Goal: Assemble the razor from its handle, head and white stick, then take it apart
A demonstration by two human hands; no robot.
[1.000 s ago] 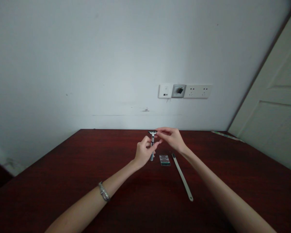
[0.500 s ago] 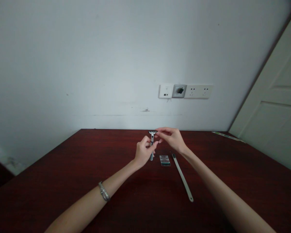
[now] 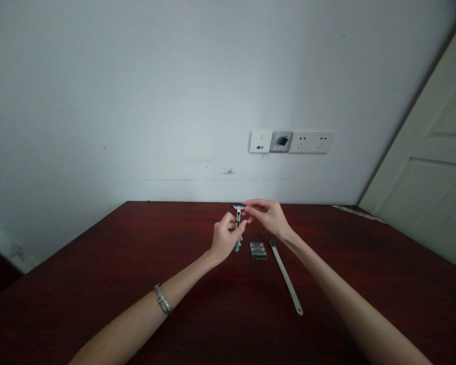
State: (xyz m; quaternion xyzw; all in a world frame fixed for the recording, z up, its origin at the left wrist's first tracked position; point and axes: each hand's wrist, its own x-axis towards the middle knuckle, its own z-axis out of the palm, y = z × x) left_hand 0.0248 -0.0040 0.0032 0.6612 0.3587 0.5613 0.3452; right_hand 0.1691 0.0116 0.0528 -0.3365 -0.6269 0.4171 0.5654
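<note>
A razor [image 3: 238, 215] with a silver and dark handle stands nearly upright above the table, its head at the top. My left hand [image 3: 225, 236] is closed around the handle, thumb in front. My right hand [image 3: 268, 215] pinches the right end of the razor's head between thumb and fingers. Just below the hands, a small clear plastic case [image 3: 258, 251] lies on the table. To its right is a long, thin pale-handled brush [image 3: 287, 279], its dark end pointing away from me.
The dark red wooden table [image 3: 79, 284] reaches back to a pale wall [image 3: 175, 101] with sockets [image 3: 311, 142]. A flat printed strip [image 3: 357, 213] lies at the table's far right corner, near a white panelled door [image 3: 437, 182].
Almost nothing differs. Both hands keep the same hold on the razor, and the view has shifted very slightly.
</note>
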